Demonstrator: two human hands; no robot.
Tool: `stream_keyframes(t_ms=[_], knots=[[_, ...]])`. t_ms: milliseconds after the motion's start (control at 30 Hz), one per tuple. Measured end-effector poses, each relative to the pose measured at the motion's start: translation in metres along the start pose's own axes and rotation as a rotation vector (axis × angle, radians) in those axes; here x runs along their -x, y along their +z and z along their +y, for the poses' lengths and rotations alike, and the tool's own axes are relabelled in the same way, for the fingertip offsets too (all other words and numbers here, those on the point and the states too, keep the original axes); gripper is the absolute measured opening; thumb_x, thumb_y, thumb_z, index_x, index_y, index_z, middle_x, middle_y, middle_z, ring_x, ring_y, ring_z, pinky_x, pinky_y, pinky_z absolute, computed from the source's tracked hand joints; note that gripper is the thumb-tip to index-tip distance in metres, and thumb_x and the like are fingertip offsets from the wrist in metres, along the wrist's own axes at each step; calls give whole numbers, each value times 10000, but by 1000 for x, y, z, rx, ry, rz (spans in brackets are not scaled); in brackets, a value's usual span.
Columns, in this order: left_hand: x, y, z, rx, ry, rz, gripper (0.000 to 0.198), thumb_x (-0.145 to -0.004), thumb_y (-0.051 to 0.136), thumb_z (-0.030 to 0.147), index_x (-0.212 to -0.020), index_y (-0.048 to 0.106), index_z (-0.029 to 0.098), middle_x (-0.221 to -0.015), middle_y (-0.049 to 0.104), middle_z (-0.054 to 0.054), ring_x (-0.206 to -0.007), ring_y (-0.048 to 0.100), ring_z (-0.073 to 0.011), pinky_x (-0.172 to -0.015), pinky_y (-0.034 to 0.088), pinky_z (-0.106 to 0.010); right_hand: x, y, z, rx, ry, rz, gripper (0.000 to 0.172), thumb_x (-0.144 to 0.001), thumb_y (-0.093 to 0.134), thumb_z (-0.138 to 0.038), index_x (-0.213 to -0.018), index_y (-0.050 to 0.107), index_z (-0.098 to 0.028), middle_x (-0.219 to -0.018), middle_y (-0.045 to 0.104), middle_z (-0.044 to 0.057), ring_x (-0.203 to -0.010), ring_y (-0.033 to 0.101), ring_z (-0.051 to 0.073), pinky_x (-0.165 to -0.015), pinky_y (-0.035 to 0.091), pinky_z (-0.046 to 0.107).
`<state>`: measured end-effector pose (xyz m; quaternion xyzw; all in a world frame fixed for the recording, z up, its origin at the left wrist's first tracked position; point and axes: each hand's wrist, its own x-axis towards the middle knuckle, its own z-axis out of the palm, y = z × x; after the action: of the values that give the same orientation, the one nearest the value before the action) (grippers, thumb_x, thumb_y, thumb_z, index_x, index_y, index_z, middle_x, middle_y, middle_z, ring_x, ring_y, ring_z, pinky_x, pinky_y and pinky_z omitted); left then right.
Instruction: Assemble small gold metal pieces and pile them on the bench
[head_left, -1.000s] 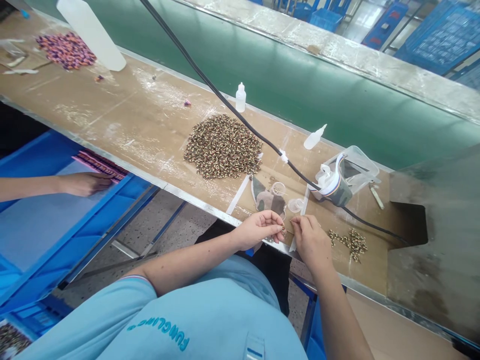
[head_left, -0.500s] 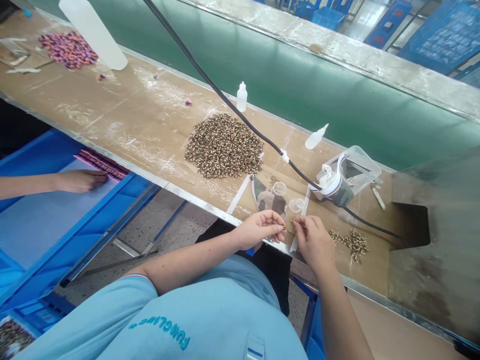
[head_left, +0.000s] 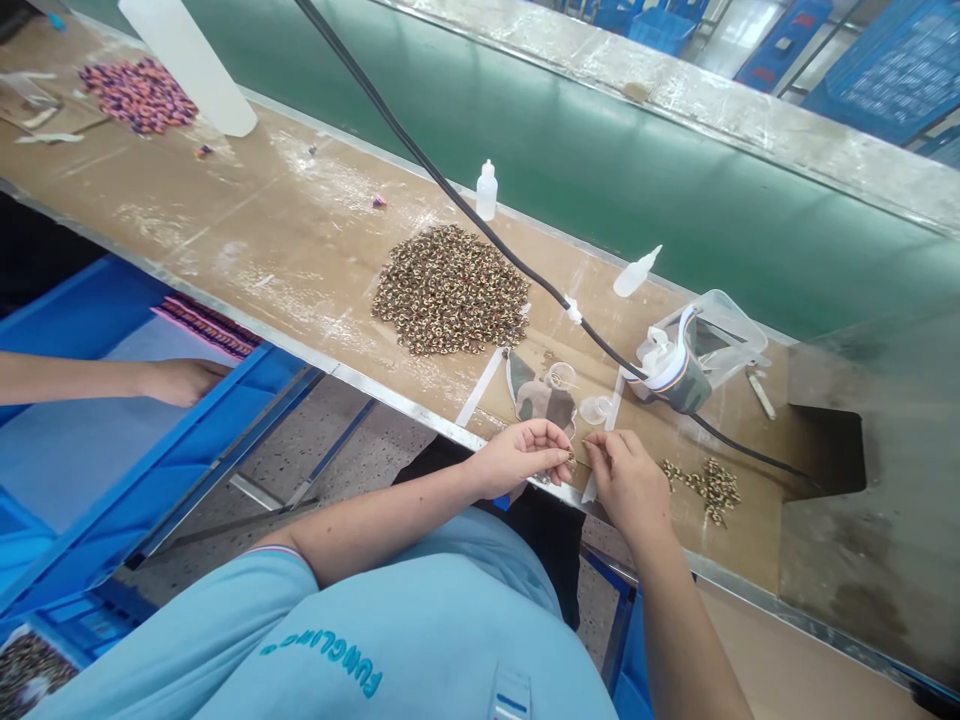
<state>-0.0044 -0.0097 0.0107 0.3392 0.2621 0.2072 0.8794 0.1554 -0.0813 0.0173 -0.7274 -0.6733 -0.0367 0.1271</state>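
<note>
My left hand (head_left: pixel 521 460) pinches a small brown beaded ring (head_left: pixel 569 458) between thumb and fingertips, above the metal-edged bench. My right hand (head_left: pixel 627 482) pinches a thin strand (head_left: pixel 582 444), its tip meeting the ring; what the strand is made of is too fine to tell. Just beyond my hands lie a camouflage-patterned cloth piece (head_left: pixel 544 402) and a small clear cup (head_left: pixel 595 409). A large heap of brown beaded rings (head_left: pixel 450 290) sits further up the bench. A smaller cluster of them (head_left: pixel 703 488) lies right of my right hand.
A co-worker's hand (head_left: pixel 184 382) rests near pink strips (head_left: pixel 204 327) in a blue crate (head_left: pixel 150 450). On the wooden bench (head_left: pixel 247 240) stand dropper bottles (head_left: pixel 487 190) and a clear plastic box (head_left: pixel 720 340). A black cable (head_left: pixel 510 240) crosses above. A green conveyor belt (head_left: pixel 600 170) runs behind.
My hands stay almost in place, still pinching. The co-worker's hand has moved off the pink strips toward the lower right. The whole view has shifted slightly.
</note>
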Motion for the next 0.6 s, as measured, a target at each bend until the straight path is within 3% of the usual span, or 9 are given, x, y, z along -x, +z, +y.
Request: stream_keyframes(t_ms=[233,400,600], knots=[[1,-1,-1,9,3,-2,351,-633,757,359,-779,538,126,-587,641,-5,-545,597,-92,-581,460,-214,2,1,1,-57,27,-11,343,-930,352,-362,-796,612,-182,-782,606,42,-630,534,121,-529,325,227],[0,-1,0,25,-8,5,356,-628,762,359,-779,540,126,-584,643,-8,-537,594,-90,-573,455,-211,5,-7,-4,-263,65,98,246,-907,425,-345,-804,591,-196,-782,603,27,-695,561,127,-586,393,224],[1,0,3,98,-30,14,387,-585,794,341,-777,539,121,-608,635,1,-555,600,-90,-572,454,-207,8,-12,-20,-369,-5,198,121,-877,505,-251,-810,586,-193,-753,590,-4,-538,473,75,-557,399,207]])
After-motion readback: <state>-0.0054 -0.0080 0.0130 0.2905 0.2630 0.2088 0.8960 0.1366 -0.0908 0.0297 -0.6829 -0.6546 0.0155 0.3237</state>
